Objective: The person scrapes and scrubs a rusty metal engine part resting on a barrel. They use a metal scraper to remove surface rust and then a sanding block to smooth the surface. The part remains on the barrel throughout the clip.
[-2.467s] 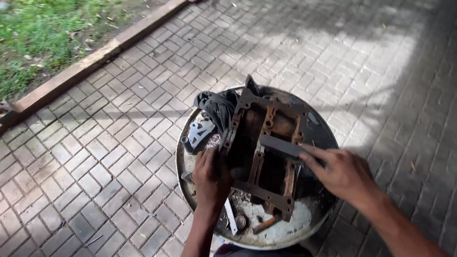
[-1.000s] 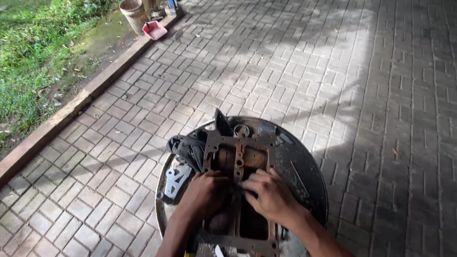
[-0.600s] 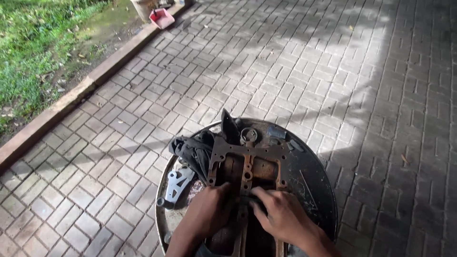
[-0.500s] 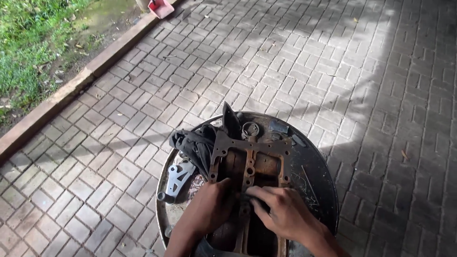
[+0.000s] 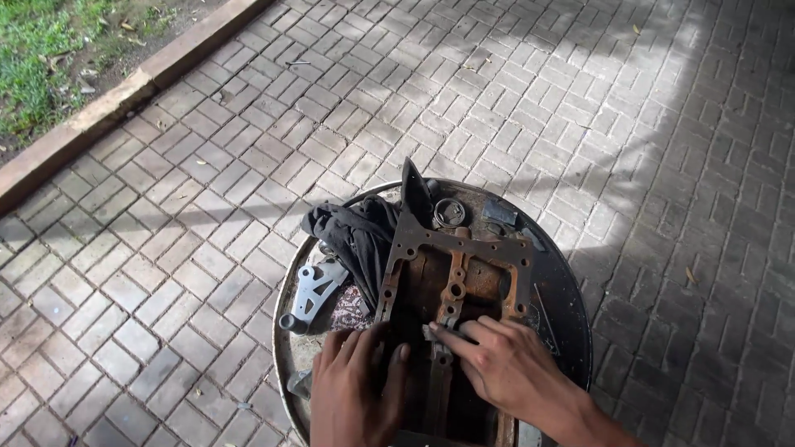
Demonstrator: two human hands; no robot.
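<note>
A rusty brown metal frame (image 5: 454,273) with bolt holes lies on top of a round metal drum (image 5: 571,306). My left hand (image 5: 356,393) rests flat on the frame's near left part, fingers spread. The fingers of my right hand (image 5: 501,364) press on the frame's middle bar, with a small pale object under the fingertips that I cannot make out.
A dark cloth (image 5: 358,236) lies bunched at the drum's left. A silver bracket (image 5: 310,290) sits beside it, and a small round ring (image 5: 450,213) at the far edge. Brick paving (image 5: 207,165) surrounds the drum; a kerb (image 5: 99,108) and grass (image 5: 41,50) lie far left.
The view has shifted slightly. Both hands stay on the near part of the frame, having come together from the wider hold seen earliest.
</note>
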